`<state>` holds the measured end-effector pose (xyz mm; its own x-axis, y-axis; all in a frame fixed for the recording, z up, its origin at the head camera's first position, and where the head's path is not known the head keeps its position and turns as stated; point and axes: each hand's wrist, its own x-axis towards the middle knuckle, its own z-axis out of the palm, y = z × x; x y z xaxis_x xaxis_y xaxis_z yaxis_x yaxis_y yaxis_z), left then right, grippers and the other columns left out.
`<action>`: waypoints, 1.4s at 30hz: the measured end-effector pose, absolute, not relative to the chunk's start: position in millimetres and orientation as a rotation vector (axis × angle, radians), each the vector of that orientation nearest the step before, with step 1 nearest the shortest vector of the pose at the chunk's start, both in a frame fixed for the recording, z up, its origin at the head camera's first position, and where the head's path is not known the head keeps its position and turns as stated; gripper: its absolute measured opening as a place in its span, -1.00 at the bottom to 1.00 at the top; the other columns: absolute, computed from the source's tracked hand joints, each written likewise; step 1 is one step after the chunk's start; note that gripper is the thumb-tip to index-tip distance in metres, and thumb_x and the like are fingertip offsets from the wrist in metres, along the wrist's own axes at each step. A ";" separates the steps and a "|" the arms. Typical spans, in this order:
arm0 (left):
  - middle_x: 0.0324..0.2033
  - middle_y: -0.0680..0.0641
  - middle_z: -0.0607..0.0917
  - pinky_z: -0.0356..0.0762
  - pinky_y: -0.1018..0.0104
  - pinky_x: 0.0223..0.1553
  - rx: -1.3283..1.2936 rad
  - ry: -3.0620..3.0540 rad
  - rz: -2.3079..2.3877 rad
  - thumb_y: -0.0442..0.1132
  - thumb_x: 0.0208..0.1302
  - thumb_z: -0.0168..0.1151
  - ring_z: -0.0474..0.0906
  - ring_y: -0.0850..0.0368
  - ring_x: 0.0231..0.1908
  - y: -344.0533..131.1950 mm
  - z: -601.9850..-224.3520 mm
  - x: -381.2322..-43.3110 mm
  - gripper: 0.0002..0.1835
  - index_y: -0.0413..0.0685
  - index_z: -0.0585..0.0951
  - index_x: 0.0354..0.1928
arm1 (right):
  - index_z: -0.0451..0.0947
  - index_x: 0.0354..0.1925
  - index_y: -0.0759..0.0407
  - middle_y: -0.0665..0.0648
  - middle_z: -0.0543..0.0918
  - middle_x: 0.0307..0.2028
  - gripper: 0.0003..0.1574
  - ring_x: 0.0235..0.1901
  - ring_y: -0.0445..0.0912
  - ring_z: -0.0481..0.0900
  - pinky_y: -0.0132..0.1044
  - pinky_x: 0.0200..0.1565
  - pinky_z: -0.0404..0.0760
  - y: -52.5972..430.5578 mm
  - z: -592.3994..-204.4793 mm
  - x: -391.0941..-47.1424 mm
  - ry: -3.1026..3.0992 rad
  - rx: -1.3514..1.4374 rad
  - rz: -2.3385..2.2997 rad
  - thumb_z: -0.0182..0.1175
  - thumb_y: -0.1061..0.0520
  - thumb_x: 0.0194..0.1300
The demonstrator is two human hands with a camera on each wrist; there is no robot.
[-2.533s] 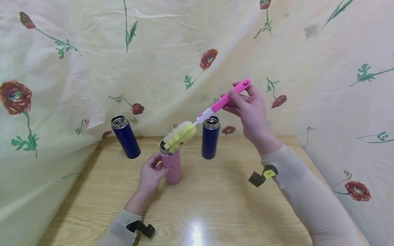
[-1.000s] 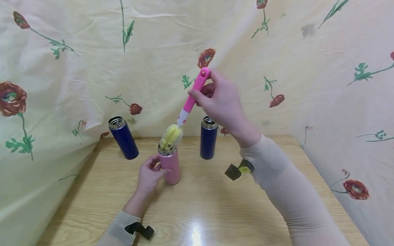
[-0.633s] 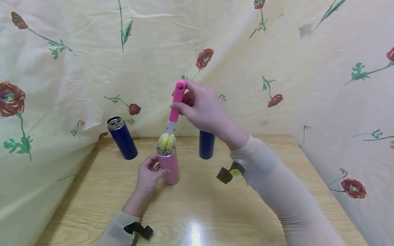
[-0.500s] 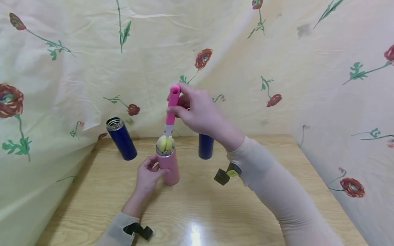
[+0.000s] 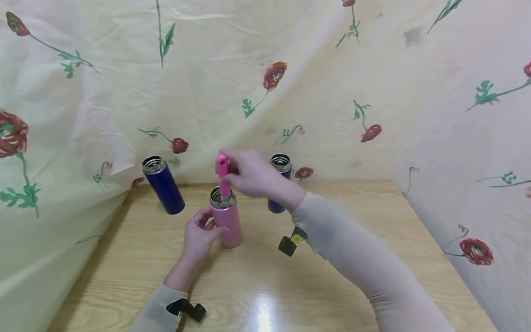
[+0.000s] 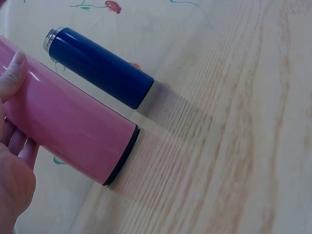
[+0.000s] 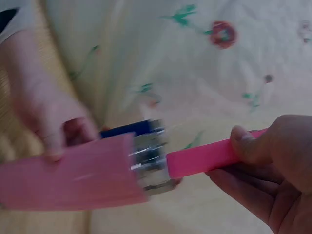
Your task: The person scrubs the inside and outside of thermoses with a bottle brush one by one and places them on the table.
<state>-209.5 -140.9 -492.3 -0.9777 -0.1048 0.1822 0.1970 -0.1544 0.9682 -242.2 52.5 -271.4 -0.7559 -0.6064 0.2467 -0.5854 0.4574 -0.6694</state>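
A pink insulated bottle (image 5: 227, 226) stands upright and uncapped on the table, its steel neck showing threads. My left hand (image 5: 200, 234) grips its side, thumb in front, as the left wrist view also shows. My right hand (image 5: 250, 174) pinches the pink handle of a bottle brush (image 5: 223, 168) just above the mouth. The brush's sponge head is hidden inside the bottle; in the right wrist view the handle (image 7: 202, 157) lines up with the steel neck (image 7: 150, 163).
One open dark blue bottle (image 5: 168, 189) stands at the back left. Another blue bottle (image 5: 281, 164) is behind my right wrist, partly covered by it. The wooden table (image 5: 332, 286) meets a floral cloth (image 5: 207, 92) behind and at the sides.
My right hand has moved left and down with the brush, turning it upright. The yellow sponge head has gone down into the pink bottle. My left hand keeps its hold.
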 end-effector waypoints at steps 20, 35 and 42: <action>0.31 -0.27 0.54 0.56 0.33 0.28 -0.209 -2.002 -2.185 -0.69 0.04 0.54 0.49 -0.06 0.34 -131.6 -486.9 -209.6 -0.14 -0.34 0.45 0.43 | 0.64 0.01 0.03 -0.06 0.82 -0.25 -0.81 -0.24 -0.21 0.77 -0.24 -0.18 0.75 61.1 -306.6 -239.0 2.729 -0.892 -1.388 0.40 0.07 0.50; 0.23 0.07 0.64 0.48 -0.17 0.38 -0.484 -2.379 -1.798 -0.31 0.05 0.73 0.58 -0.01 0.29 -130.6 -470.2 -213.5 -0.23 0.19 0.66 0.35 | 0.61 0.06 0.27 0.23 0.78 -0.11 -0.77 -0.13 0.05 0.80 -0.07 -0.02 0.80 128.4 -358.9 -203.6 2.415 -0.647 -2.070 0.36 0.23 0.50; 0.18 0.14 0.69 0.50 -0.21 0.35 -0.558 -2.435 -1.717 -0.26 0.00 0.77 0.57 0.05 0.27 -122.0 -465.6 -212.5 -0.21 0.22 0.69 0.34 | 0.66 0.02 0.29 0.26 0.77 -0.08 -0.80 -0.11 0.12 0.77 -0.18 -0.03 0.79 147.6 -367.0 -189.3 2.425 -0.565 -2.143 0.37 0.27 0.48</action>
